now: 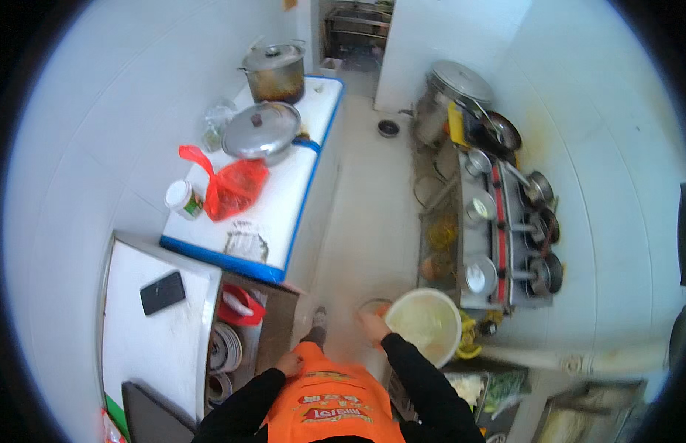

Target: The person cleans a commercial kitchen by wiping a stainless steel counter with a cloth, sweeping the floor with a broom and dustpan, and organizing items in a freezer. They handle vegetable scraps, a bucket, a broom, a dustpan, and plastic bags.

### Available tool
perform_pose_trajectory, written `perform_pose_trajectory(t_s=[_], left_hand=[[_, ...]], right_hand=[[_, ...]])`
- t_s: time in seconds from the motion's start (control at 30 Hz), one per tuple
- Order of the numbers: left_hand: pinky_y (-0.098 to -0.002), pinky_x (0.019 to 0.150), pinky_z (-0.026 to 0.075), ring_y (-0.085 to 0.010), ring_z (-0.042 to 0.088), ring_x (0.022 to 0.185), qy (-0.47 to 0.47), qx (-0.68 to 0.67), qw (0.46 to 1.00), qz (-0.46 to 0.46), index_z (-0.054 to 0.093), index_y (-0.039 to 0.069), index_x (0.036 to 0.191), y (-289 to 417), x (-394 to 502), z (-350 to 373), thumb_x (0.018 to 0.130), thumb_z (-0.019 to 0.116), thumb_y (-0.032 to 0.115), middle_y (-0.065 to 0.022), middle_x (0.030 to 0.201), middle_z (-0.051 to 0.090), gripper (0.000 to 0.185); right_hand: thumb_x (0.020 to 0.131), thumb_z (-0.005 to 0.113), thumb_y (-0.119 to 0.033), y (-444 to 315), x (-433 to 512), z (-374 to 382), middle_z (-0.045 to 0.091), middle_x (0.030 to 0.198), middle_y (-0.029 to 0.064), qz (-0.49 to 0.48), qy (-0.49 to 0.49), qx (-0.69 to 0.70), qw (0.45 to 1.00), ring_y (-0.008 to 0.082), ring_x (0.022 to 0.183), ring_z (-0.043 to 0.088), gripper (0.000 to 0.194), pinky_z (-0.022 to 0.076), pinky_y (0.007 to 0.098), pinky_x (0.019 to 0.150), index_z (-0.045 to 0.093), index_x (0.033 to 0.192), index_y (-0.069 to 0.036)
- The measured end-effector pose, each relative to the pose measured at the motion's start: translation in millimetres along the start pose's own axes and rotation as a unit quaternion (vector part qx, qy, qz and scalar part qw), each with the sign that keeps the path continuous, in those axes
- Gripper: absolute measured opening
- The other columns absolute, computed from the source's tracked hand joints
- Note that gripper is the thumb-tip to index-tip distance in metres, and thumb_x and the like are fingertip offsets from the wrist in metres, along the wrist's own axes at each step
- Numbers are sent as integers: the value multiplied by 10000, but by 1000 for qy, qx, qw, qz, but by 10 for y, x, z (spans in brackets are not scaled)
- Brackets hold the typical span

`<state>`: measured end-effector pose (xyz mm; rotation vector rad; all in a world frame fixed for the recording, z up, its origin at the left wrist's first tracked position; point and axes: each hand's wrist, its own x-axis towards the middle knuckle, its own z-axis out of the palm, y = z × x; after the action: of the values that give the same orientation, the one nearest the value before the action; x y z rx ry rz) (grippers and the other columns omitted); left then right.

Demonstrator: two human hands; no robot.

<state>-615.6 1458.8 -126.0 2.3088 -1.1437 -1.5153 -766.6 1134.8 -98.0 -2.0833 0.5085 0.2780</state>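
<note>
Blurred by motion, my right hand (373,328) is closed at the near edge of a round container (375,303) with something orange in or behind it. Just right of that hand is a large white bucket (453,326), holding pale, cloudy contents. My left hand (290,364) is low beside the left edge of my orange apron (343,387), its fingers curled. Whether it grips the apron's cloth is unclear. The shoe (319,318) on one foot shows on the floor ahead of the apron.
At left, a blue-edged white chest freezer (276,221) carries a pot (276,77), a lidded pan (262,130), a red plastic bag (235,188) and a jar (183,198). A phone (163,292) lies on the nearer cabinet. A stove (506,238) with several pans lines the right.
</note>
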Motion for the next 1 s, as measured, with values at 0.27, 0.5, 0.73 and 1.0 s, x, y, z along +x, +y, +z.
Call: perform_pose_trajectory(t_s=[0.27,0.5,0.73,1.0], left_hand=[[-461,932,500,-391,622,1093,-39,68,986,150,647,22,1208,1313,1969,-2185,933,599,333,-236,1176,660,418],[-458,924,505,-386,637,1080,-71,162,967,185,644,4,1204,2170,3951,-3640,932,601,307,-231,1178,668,410],[-473,931,503,-401,630,1086,21,65,995,74,675,14,1137,2638,4984,-4866,918,607,330,-226,1132,686,390],[-484,940,502,-410,625,1060,-27,144,985,91,635,32,1213,3042,6815,-6261,940,571,401,-250,1067,675,463]], right_hand=[[953,591,-351,804,682,-713,690,1016,232,109,-20,-35,993,406,917,654,375,508,521,784,679,1125,-29],[943,587,-335,1288,1828,-2118,695,978,237,159,116,-47,979,416,878,655,348,512,543,784,698,1077,-34],[918,595,-301,1109,3310,-4634,687,948,260,200,-23,-137,970,411,887,663,346,531,529,749,672,1008,25],[911,652,-365,2168,5373,-6499,694,991,191,141,-45,-158,976,384,914,663,379,530,516,760,662,1069,-21]])
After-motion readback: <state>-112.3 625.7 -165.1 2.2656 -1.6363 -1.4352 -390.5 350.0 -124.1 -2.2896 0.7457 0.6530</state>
